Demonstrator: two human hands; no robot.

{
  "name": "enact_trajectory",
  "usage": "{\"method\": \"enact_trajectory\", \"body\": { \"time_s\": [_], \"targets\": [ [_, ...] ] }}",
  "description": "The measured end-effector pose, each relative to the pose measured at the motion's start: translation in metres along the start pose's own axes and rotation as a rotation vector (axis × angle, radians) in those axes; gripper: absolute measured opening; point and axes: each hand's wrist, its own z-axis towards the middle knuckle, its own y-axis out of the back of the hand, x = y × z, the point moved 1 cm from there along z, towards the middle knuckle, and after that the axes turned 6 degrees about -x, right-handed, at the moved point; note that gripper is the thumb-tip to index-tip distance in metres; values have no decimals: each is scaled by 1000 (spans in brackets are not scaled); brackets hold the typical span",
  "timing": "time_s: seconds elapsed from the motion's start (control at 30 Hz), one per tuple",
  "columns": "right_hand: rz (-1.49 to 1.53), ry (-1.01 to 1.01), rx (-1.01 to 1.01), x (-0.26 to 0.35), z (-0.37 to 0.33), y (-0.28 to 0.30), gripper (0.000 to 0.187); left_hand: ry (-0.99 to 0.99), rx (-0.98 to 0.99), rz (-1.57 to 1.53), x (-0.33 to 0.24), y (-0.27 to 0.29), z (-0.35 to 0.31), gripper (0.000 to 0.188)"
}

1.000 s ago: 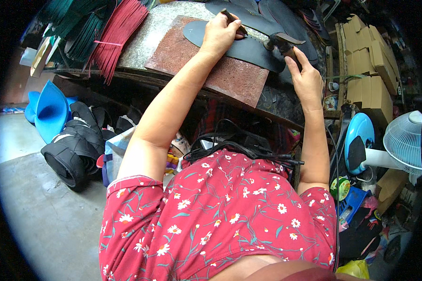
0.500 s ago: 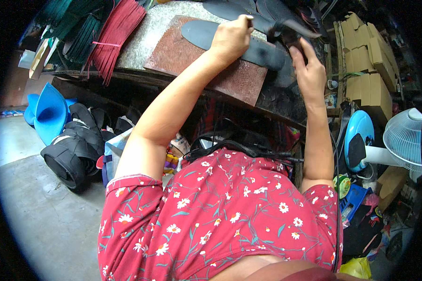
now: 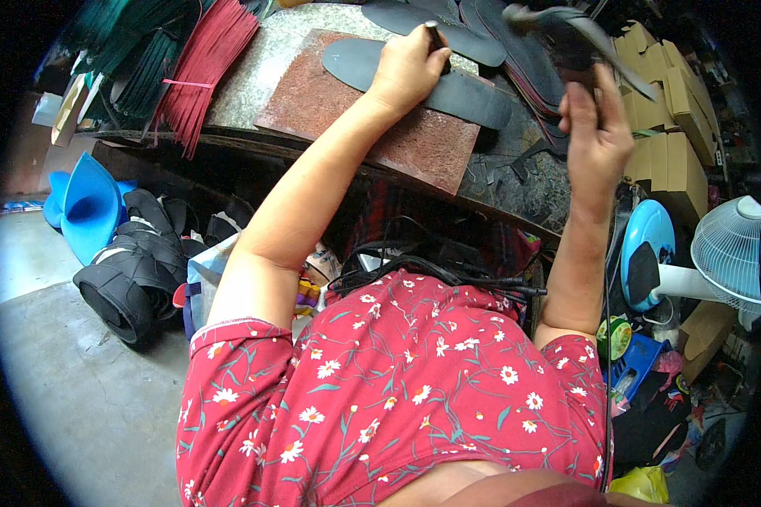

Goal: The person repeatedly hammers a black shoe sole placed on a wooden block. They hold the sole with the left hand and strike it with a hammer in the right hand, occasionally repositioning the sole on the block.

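My left hand (image 3: 402,74) is closed around a dark, short, rod-shaped punch (image 3: 434,35), its top end showing above my fist. The punch's lower end is hidden by my fingers. Under that hand lies a dark grey shoe sole (image 3: 475,100), flat on a worn reddish-brown board (image 3: 427,159). Off to the right, my right hand (image 3: 596,144) grips a hammer (image 3: 566,40), held up apart from the punch and smeared by motion. More dark soles (image 3: 516,42) lie beyond the board, partly behind the hammer.
Bundles of red strips (image 3: 207,72) and dark green strips (image 3: 114,51) lie at the bench's left. Dark scraps (image 3: 524,160) litter its right side. Cardboard boxes (image 3: 664,110) and a fan (image 3: 731,253) stand right. Black rolled material (image 3: 131,270) and blue sheets (image 3: 89,207) sit on the left.
My right hand has swung the hammer up and to the right, uncovering soles and scraps behind it. My left hand, with the punch, has shifted slightly left over the sole.
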Motion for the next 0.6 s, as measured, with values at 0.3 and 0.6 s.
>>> {"method": "enact_trajectory", "body": {
  "time_s": [0.3, 0.6],
  "targets": [
    [-616, -128, 194, -36, -15, -10, 46, -21, -117, 125, -7, -7, -3, 14],
    [-497, -324, 266, -23, -10, -9, 46, 188, -31, -170, 3, -8, -1, 20]
  ]
}}
